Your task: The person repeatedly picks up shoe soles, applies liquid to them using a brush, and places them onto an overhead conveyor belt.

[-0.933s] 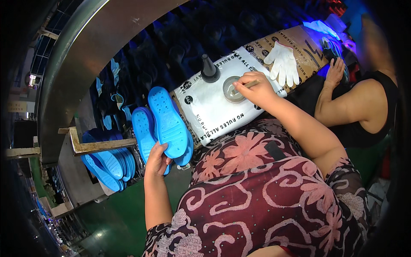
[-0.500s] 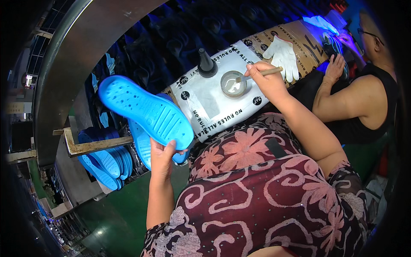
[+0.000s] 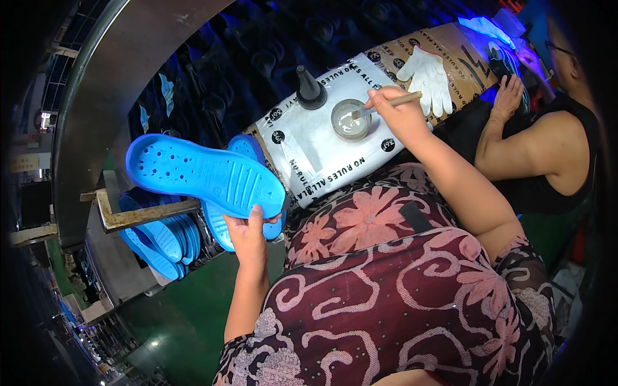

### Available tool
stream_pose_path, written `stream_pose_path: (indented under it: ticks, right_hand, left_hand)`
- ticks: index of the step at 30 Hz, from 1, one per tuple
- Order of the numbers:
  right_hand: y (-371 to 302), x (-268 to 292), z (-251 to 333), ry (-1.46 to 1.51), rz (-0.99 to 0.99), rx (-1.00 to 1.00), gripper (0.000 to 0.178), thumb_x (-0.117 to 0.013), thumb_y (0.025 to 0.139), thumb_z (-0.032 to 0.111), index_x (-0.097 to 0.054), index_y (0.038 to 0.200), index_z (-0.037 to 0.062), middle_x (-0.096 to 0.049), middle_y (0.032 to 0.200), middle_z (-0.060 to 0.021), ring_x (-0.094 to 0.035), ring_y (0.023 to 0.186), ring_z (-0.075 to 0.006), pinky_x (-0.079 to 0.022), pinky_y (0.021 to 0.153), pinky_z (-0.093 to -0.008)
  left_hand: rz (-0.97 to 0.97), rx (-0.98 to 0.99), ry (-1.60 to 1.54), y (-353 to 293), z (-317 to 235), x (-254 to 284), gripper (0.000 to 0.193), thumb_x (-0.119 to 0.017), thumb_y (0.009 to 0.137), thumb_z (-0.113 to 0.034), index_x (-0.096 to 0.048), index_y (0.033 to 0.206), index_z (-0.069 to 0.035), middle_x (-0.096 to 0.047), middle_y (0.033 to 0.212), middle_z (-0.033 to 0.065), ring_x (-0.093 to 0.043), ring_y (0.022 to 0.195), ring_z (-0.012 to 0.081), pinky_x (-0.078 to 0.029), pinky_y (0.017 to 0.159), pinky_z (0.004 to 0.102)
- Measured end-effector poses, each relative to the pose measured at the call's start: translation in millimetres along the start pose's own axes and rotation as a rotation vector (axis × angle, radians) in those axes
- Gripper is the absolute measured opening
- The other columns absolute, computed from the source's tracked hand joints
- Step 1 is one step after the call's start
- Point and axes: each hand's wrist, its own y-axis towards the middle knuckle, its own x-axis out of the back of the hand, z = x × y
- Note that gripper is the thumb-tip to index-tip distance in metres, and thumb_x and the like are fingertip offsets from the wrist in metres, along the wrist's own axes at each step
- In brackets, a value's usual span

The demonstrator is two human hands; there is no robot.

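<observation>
My left hand (image 3: 248,237) grips a bright blue shoe sole (image 3: 207,175) by its heel end, thumb on top. The sole has holes toward its far end and ridges nearer my thumb. My right hand (image 3: 402,116) pinches the wooden handle of a brush (image 3: 399,101). Its bristle end dips into a small round bowl (image 3: 349,134) with clear or whitish liquid. Beside the bowl, a black cone-shaped bottle (image 3: 311,90) stands upright on a white printed sheet (image 3: 328,168). Under the held sole, another blue sole (image 3: 219,228) shows partly.
A stack of blue soles (image 3: 164,239) lies at the left, beyond a rusty metal bracket (image 3: 138,213). A white glove (image 3: 426,78) lies on brown cardboard (image 3: 468,77). A co-worker (image 3: 541,148) works at the right under blue light. A curved metal frame (image 3: 84,109) rises at the left.
The held sole has tilted flatter, its far end lower and further left. My right hand and the brush have shifted slightly left and up, bristles still at the bowl.
</observation>
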Motion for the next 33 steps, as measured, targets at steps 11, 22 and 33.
stream_pose_path:
  ticks: [11, 22, 33]
  right_hand:
    - [-12.4, 20.8, 53.1, 0.608, -0.049, -0.221, 0.038, -0.055, 0.092, 0.034, -0.066, 0.077, 0.0011, -0.058, 0.073, -0.0030, -0.046, 0.068, -0.0089, -0.039, 0.068, -0.0230]
    - [-41.0, -8.9, 112.2, 0.087, 0.147, 0.522, 0.023, -0.062, 0.084, 0.017, -0.066, 0.066, 0.0034, -0.059, 0.061, -0.0075, -0.054, 0.060, -0.0223, -0.042, 0.063, -0.0322]
    - [-41.2, -5.4, 114.9, -0.125, 0.062, 0.658, 0.024, -0.064, 0.081, 0.015, -0.059, 0.060, 0.0045, -0.049, 0.054, -0.0063, -0.048, 0.054, -0.0243, -0.043, 0.068, -0.0352]
  left_hand:
    - [0.083, -0.265, 0.019, 18.8, -15.0, -52.8, 0.040, -0.053, 0.086, -0.002, -0.032, 0.120, 0.001, -0.058, 0.098, 0.0169, -0.061, 0.069, 0.0203, -0.051, 0.058, 0.0307]
    - [0.075, -0.522, 0.084, 9.6, -29.5, -72.0, 0.040, -0.063, 0.077, -0.002, -0.046, 0.112, 0.006, -0.061, 0.098, 0.0140, -0.061, 0.087, 0.0194, -0.048, 0.080, 0.0305]
    - [0.060, -0.640, 0.137, 10.5, -28.1, -67.0, 0.040, -0.062, 0.074, 0.002, -0.046, 0.111, 0.006, -0.062, 0.094, 0.0141, -0.061, 0.083, 0.0186, -0.048, 0.076, 0.0296]
